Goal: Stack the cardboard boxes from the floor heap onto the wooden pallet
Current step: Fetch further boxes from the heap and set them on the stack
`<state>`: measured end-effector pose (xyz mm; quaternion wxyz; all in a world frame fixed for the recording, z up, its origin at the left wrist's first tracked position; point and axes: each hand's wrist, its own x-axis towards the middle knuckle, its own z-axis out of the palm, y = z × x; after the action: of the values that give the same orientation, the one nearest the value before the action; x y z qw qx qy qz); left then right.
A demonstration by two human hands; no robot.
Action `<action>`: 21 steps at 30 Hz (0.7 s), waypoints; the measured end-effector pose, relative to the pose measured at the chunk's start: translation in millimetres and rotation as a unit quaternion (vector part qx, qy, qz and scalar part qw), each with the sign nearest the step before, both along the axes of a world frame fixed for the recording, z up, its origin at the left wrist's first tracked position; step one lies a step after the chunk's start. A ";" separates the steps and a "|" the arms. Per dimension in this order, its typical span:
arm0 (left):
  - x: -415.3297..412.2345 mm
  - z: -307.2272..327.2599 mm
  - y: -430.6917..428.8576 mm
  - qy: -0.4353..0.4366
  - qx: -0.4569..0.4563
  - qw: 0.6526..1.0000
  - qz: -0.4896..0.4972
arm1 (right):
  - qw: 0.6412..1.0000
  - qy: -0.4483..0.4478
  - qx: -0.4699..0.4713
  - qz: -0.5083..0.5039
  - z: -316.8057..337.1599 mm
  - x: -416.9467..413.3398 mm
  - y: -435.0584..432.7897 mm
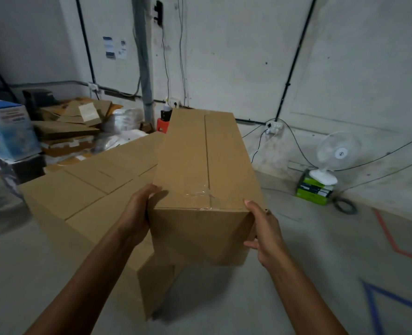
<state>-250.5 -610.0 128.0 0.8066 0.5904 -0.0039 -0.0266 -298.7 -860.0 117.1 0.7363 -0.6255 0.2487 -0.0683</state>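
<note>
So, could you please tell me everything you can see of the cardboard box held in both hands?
The cardboard box is long, plain brown and closed, its top flaps meeting at a centre seam sealed with clear tape. It points lengthwise away from the person, over the lower boxes. The left hand grips its near left side, the right hand its near right edge.

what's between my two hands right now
The head view shows only the long cardboard box between them. The left hand holds its left side and the right hand its near right corner.
</note>
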 end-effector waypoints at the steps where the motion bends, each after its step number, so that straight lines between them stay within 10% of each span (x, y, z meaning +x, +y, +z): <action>1: 17.1 -4.4 -12.7 0.000 0.006 1.000 0.000 | 1.000 0.003 0.000 -0.003 -2.1 15.6 -12.3; 21: 438.8 -89.8 -217.4 0.128 -0.069 0.989 -0.025 | 0.997 0.063 -0.050 0.004 -44.2 444.6 -210.6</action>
<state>188.3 -827.4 38.2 0.8383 0.5250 0.0825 -0.1219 145.9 -1070.6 72.9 0.6875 -0.6653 0.2886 -0.0382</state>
